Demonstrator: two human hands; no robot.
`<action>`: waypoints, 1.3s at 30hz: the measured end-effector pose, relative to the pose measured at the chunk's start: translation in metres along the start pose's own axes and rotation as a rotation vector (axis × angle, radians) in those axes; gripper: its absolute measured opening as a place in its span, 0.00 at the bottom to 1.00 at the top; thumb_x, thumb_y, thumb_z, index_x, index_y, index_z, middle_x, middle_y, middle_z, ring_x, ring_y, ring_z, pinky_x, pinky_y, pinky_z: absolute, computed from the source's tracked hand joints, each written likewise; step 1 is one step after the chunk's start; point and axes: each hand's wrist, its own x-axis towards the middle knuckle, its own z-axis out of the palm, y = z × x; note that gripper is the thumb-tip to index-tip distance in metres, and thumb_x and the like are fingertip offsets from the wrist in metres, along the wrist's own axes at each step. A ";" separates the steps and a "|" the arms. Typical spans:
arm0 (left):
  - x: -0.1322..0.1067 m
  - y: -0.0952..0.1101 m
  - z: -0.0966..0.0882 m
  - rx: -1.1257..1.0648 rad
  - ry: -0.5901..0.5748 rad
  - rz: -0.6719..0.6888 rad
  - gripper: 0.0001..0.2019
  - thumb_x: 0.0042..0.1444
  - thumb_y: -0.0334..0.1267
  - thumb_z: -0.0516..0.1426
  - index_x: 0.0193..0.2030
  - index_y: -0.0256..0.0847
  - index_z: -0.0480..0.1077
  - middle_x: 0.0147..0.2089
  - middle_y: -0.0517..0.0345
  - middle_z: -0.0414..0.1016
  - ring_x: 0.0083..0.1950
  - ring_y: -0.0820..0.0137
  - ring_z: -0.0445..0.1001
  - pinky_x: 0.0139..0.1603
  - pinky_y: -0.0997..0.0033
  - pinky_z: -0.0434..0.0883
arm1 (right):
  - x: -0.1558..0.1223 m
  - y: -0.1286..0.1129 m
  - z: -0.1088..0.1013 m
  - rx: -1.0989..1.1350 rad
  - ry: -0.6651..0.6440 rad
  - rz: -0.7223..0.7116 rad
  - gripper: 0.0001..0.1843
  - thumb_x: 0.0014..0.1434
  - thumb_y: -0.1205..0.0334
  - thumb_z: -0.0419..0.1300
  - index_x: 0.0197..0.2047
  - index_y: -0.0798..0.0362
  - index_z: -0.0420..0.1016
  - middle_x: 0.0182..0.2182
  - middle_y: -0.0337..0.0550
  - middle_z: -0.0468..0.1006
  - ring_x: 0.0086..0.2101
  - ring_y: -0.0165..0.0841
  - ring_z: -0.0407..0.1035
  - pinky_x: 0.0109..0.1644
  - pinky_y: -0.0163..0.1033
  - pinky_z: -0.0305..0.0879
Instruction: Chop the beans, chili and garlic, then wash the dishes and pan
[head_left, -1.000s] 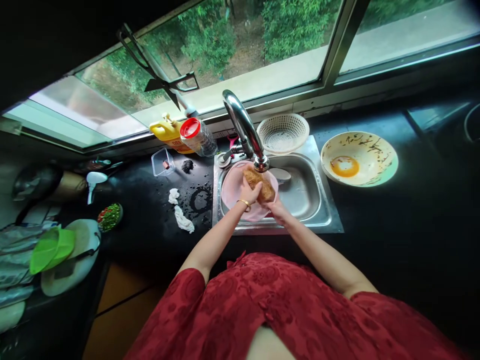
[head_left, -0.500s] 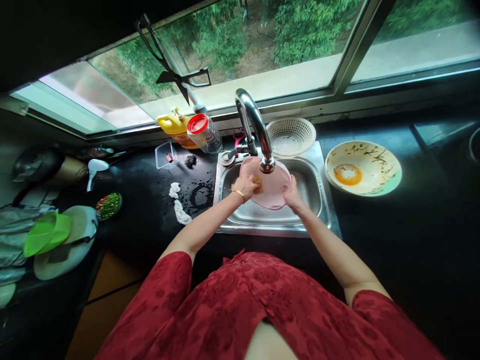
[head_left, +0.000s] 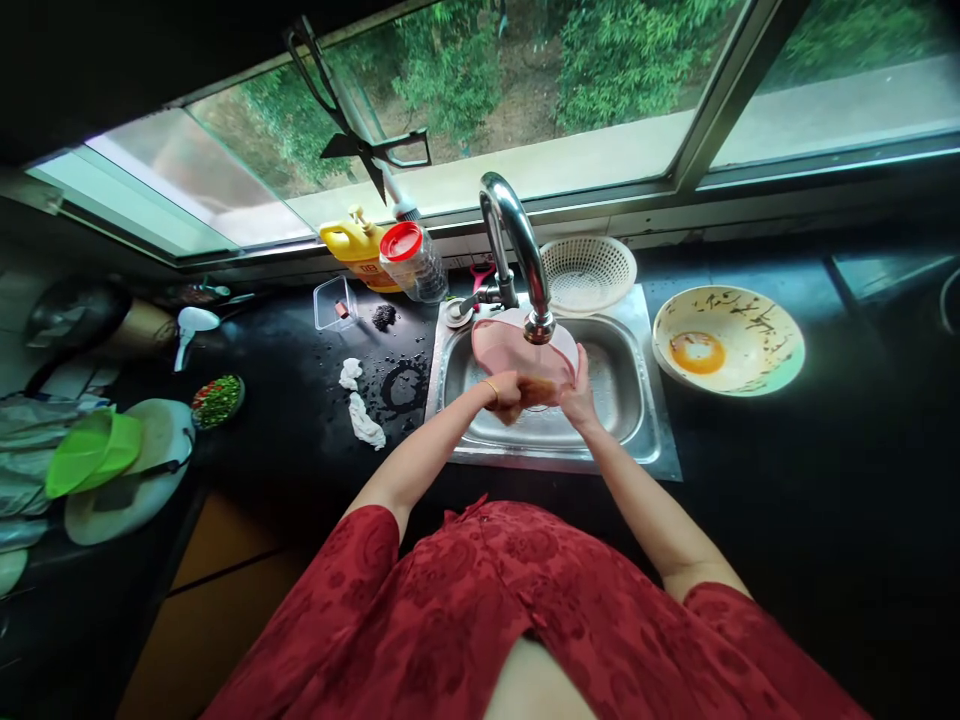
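Note:
A pink plastic basket [head_left: 499, 343] is tilted up over the steel sink [head_left: 625, 400], under the curved tap [head_left: 517, 225]. My right hand [head_left: 579, 400] grips its right rim. Closed around a brownish-orange scrubbing pad [head_left: 538, 390], my left hand [head_left: 508, 395] is at the near side of the basket, the pad against its lower edge. The pad is partly blurred, so its exact kind is unclear. A gold bracelet circles my left wrist.
A white colander [head_left: 589, 272] stands behind the sink, a stained bowl [head_left: 731, 340] to its right. Left are a red-lidded jar [head_left: 412, 262], yellow jug [head_left: 360, 250], clear box [head_left: 334, 304], crumpled white tissue [head_left: 365, 420] and chopped chillies [head_left: 217, 402]. Scissors [head_left: 364, 150] hang before the window.
My left hand and the pad have moved down and right, from the basket's face to its near edge. The basket has tipped, its near side now foreshortened; my right hand still holds it.

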 end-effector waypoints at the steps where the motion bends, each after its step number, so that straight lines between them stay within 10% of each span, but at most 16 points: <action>1: -0.003 -0.003 -0.005 0.015 0.072 -0.037 0.28 0.47 0.27 0.58 0.58 0.43 0.68 0.51 0.51 0.72 0.48 0.60 0.73 0.49 0.69 0.70 | 0.000 0.000 -0.002 -0.031 0.023 0.003 0.45 0.46 0.68 0.51 0.68 0.52 0.42 0.65 0.47 0.54 0.64 0.38 0.49 0.68 0.52 0.45; 5: -0.003 -0.006 -0.014 0.076 0.401 -0.271 0.39 0.45 0.29 0.61 0.66 0.40 0.55 0.60 0.36 0.62 0.57 0.49 0.67 0.52 0.56 0.69 | -0.007 -0.007 0.004 0.018 0.023 0.007 0.44 0.48 0.67 0.51 0.68 0.52 0.43 0.62 0.46 0.60 0.60 0.39 0.56 0.65 0.51 0.52; 14: -0.010 -0.001 0.020 -0.153 -0.037 -0.009 0.27 0.44 0.26 0.59 0.53 0.45 0.72 0.49 0.52 0.74 0.49 0.57 0.73 0.53 0.64 0.69 | 0.003 0.007 -0.001 -0.170 0.069 -0.143 0.39 0.52 0.59 0.52 0.66 0.55 0.48 0.64 0.52 0.55 0.63 0.43 0.49 0.67 0.54 0.43; 24: -0.039 -0.050 0.060 -0.185 0.211 -0.511 0.37 0.56 0.49 0.54 0.69 0.42 0.46 0.64 0.35 0.56 0.62 0.51 0.63 0.57 0.52 0.64 | 0.003 0.017 -0.029 -0.530 0.044 -0.399 0.33 0.55 0.67 0.46 0.65 0.55 0.54 0.60 0.54 0.61 0.62 0.43 0.52 0.65 0.56 0.48; 30: -0.044 -0.033 0.051 -0.204 0.634 -0.065 0.39 0.55 0.37 0.55 0.71 0.39 0.41 0.73 0.39 0.34 0.73 0.56 0.38 0.67 0.54 0.52 | -0.019 0.022 -0.057 -0.698 -0.038 -0.541 0.35 0.52 0.71 0.48 0.65 0.50 0.56 0.62 0.53 0.57 0.63 0.47 0.48 0.65 0.62 0.48; 36: -0.057 -0.002 0.093 -0.215 0.270 -0.009 0.39 0.52 0.24 0.49 0.71 0.39 0.41 0.72 0.42 0.44 0.64 0.60 0.63 0.61 0.62 0.63 | -0.056 0.043 -0.084 -0.755 -0.316 -0.511 0.40 0.47 0.76 0.47 0.65 0.52 0.55 0.58 0.52 0.64 0.59 0.42 0.57 0.62 0.56 0.58; 39: -0.072 0.008 0.101 -0.219 0.360 -0.037 0.38 0.53 0.24 0.47 0.71 0.40 0.41 0.73 0.45 0.42 0.66 0.61 0.60 0.62 0.63 0.62 | -0.065 0.034 -0.088 -0.766 -0.223 -0.483 0.40 0.47 0.76 0.47 0.65 0.53 0.56 0.59 0.51 0.63 0.60 0.42 0.55 0.64 0.54 0.55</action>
